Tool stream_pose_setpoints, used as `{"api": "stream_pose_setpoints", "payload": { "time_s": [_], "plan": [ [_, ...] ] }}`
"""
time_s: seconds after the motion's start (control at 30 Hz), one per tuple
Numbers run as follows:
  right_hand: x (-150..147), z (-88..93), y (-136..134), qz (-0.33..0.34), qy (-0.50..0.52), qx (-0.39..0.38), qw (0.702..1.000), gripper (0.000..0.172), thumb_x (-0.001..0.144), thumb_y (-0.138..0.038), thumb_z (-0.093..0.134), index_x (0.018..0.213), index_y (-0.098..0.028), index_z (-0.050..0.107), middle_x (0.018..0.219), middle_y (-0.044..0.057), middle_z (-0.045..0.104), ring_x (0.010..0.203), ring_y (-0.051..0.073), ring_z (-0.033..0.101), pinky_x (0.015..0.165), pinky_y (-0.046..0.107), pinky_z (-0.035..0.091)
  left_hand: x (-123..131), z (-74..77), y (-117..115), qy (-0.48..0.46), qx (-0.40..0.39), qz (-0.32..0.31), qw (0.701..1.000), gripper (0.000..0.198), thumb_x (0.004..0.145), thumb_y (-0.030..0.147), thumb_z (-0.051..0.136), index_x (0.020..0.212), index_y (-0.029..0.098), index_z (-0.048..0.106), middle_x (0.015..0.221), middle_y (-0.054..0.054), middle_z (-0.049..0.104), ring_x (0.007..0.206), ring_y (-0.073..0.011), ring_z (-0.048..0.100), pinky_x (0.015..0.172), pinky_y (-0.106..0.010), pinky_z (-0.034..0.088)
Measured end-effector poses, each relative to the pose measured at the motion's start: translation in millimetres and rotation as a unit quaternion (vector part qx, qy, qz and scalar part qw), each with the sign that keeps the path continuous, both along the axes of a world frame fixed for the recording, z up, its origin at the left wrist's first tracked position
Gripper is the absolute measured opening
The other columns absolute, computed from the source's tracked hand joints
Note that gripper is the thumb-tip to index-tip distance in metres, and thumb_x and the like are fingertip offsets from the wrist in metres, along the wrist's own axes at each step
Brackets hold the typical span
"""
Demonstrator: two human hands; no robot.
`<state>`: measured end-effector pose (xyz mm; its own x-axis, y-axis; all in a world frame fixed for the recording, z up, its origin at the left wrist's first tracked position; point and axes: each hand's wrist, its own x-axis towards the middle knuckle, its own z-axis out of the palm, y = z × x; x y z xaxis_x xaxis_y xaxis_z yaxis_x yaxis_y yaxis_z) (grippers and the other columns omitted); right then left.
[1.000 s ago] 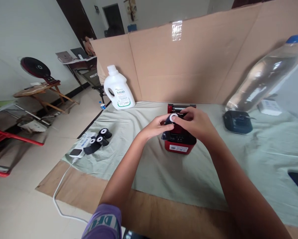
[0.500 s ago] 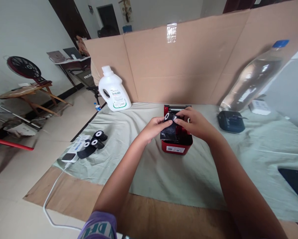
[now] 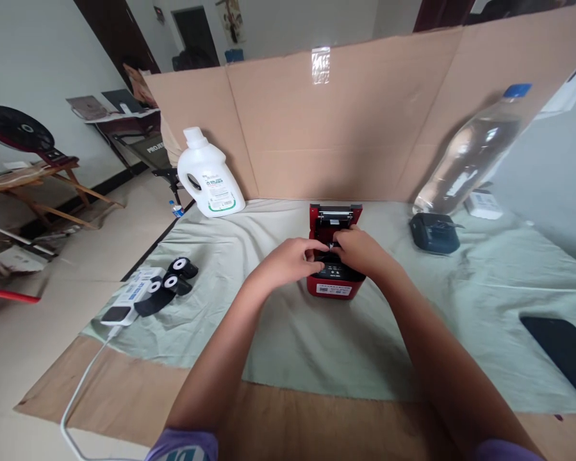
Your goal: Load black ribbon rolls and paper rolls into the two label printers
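A small red-and-black printer (image 3: pixel 336 290), probably a label or receipt printer, stands on the cloth with its lid (image 3: pixel 336 214) raised. My left hand (image 3: pixel 285 261) reaches in from the left, index finger and thumb curved at the opening. From the other side my right hand (image 3: pixel 362 250) has its fingers bent down inside. Between the fingertips a bit of the black roll (image 3: pixel 330 246) with its pale core seems to show; my fingers and the printer hide the rest.
Several black rolls (image 3: pixel 176 283) lie on the left by a white power strip (image 3: pixel 124 301) with a cable. A detergent bottle (image 3: pixel 213 179) and a cardboard panel (image 3: pixel 336 141) stand behind. To the right are a water bottle (image 3: pixel 470 153), a dark case (image 3: pixel 434 232) and a phone (image 3: pixel 559 349).
Both hands have lowered the black roll from above the printer into its open compartment. The loose black strip that hung over the front no longer shows. The view has shifted slightly right.
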<state>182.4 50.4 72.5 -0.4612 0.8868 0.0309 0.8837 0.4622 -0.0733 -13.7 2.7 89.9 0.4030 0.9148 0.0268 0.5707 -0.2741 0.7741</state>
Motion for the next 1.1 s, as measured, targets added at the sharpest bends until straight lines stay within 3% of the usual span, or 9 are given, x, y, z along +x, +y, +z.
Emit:
{"api": "stream_pose_setpoints", "payload": {
  "time_s": [0.23, 0.33, 0.47, 0.57, 0.7, 0.8, 0.97, 1.03, 1.1],
  "plan": [
    [4.8, -3.2, 7.3, -0.005, 0.066, -0.037, 0.997, 0.019, 0.088, -0.02, 0.059, 0.099, -0.016, 0.073, 0.099, 0.014, 0.074, 0.107, 0.029, 0.059, 0.083, 0.034, 0.045, 18.0, -11.4, 1.9, 0.086, 0.078, 0.056, 0.992, 0.023, 0.082, 0.024, 0.062, 0.093, 0.031, 0.082, 0.085, -0.004, 0.075, 0.077, -0.0251, 0.064, 0.073, -0.035, 0.047],
    [16.8, 7.2, 7.1, -0.003, 0.141, -0.077, 0.987, 0.019, 0.089, -0.023, 0.056, 0.093, -0.019, 0.074, 0.092, 0.009, 0.075, 0.091, 0.025, 0.064, 0.075, 0.032, 0.045, 21.1, -15.4, 3.2, 0.096, 0.099, 0.072, 0.988, 0.024, 0.084, 0.025, 0.06, 0.094, 0.032, 0.082, 0.095, -0.005, 0.077, 0.086, -0.0285, 0.066, 0.077, -0.037, 0.047],
    [32.7, 21.1, 8.8, -0.096, 0.234, -0.022, 0.967, 0.021, 0.089, -0.03, 0.054, 0.085, -0.02, 0.071, 0.087, 0.006, 0.074, 0.08, 0.022, 0.064, 0.073, 0.032, 0.044, 24.8, -13.8, 1.3, 0.113, 0.127, 0.076, 0.982, 0.025, 0.087, 0.028, 0.059, 0.098, 0.031, 0.081, 0.103, -0.005, 0.077, 0.093, -0.0309, 0.066, 0.08, -0.038, 0.047],
    [34.5, 16.6, 16.0, -0.165, 0.32, 0.055, 0.931, 0.025, 0.09, -0.039, 0.052, 0.088, -0.019, 0.068, 0.092, 0.008, 0.073, 0.085, 0.022, 0.064, 0.078, 0.034, 0.044, 27.5, -8.5, -2.4, 0.109, 0.139, 0.071, 0.982, 0.024, 0.087, 0.026, 0.059, 0.097, 0.032, 0.08, 0.103, -0.004, 0.076, 0.093, -0.0291, 0.066, 0.081, -0.037, 0.047],
    [28.9, -0.5, 29.2, -0.203, 0.455, 0.079, 0.864, 0.031, 0.088, -0.049, 0.056, 0.09, -0.018, 0.062, 0.092, 0.008, 0.071, 0.082, 0.02, 0.062, 0.077, 0.033, 0.046, 29.0, -1.9, -8.1, 0.133, 0.138, 0.068, 0.979, 0.026, 0.088, 0.025, 0.058, 0.099, 0.032, 0.08, 0.103, -0.004, 0.076, 0.092, -0.0288, 0.066, 0.081, -0.036, 0.046],
    [26.9, -7.8, 35.4, -0.163, 0.554, 0.055, 0.815, 0.037, 0.086, -0.055, 0.056, 0.101, -0.02, 0.06, 0.094, 0.005, 0.068, 0.081, 0.017, 0.06, 0.074, 0.031, 0.047, 29.9, 4.1, -13.8, 0.172, 0.138, 0.051, 0.974, 0.026, 0.089, 0.026, 0.057, 0.101, 0.032, 0.079, 0.103, -0.004, 0.076, 0.091, -0.0279, 0.067, 0.078, -0.035, 0.046],
    [32.1, -17.4, 24.2, -0.14, 0.618, 0.019, 0.773, 0.028, 0.081, -0.049, 0.059, 0.077, -0.021, 0.061, 0.082, 0.003, 0.064, 0.081, 0.019, 0.057, 0.076, 0.034, 0.046, 31.8, 18.2, -27.2, 0.224, 0.167, 0.046, 0.959, 0.026, 0.089, 0.026, 0.057, 0.1, 0.035, 0.078, 0.098, 0.0, 0.076, 0.085, -0.0232, 0.067, 0.07, -0.031, 0.045],
    [35.4, -28.7, 12.8, -0.132, 0.63, -0.022, 0.765, 0.019, 0.074, -0.038, 0.064, 0.084, -0.022, 0.065, 0.093, 0.003, 0.067, 0.089, 0.02, 0.059, 0.082, 0.036, 0.047, 32.5, 22.8, -32.1, 0.23, 0.18, 0.047, 0.955, 0.025, 0.089, 0.027, 0.057, 0.099, 0.036, 0.078, 0.097, 0.001, 0.076, 0.084, -0.0222, 0.067, 0.069, -0.03, 0.044],
    [37.8, -44.3, 1.4, -0.123, 0.649, -0.079, 0.747, 0.034, 0.069, -0.03, 0.065, 0.103, -0.026, 0.066, 0.113, 0.003, 0.066, 0.101, 0.022, 0.06, 0.088, 0.038, 0.047, 33.3, 25.5, -35.1, 0.228, 0.188, 0.047, 0.954, 0.024, 0.09, 0.028, 0.057, 0.098, 0.035, 0.078, 0.096, 0.001, 0.076, 0.083, -0.0217, 0.067, 0.067, -0.03, 0.043]
  ]
}}
